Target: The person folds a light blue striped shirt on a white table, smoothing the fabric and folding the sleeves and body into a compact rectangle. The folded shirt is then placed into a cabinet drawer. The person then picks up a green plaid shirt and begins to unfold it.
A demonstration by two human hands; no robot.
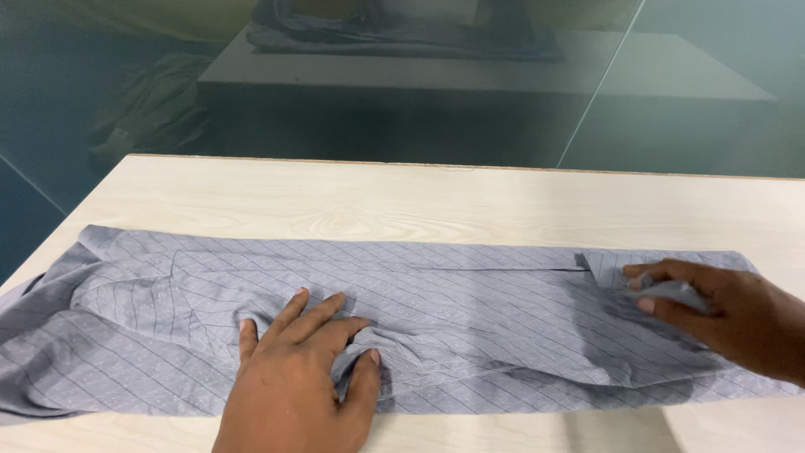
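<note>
A grey garment (470, 310) with thin diagonal lines lies spread in a long band across a light wooden table (402, 201). My left hand (293, 377) presses flat on the cloth near the front edge, fingers spread, with a fold bunched between thumb and forefinger. My right hand (721, 315) is at the garment's right end and pinches a small fold of the fabric between thumb and fingers. The cloth's left end hangs crumpled over the table's left edge.
A glass wall stands right behind the table's far edge. It reflects another table (470, 71) with a dark heap of cloth (394, 33) on it. Bare tabletop lies between the garment and the glass.
</note>
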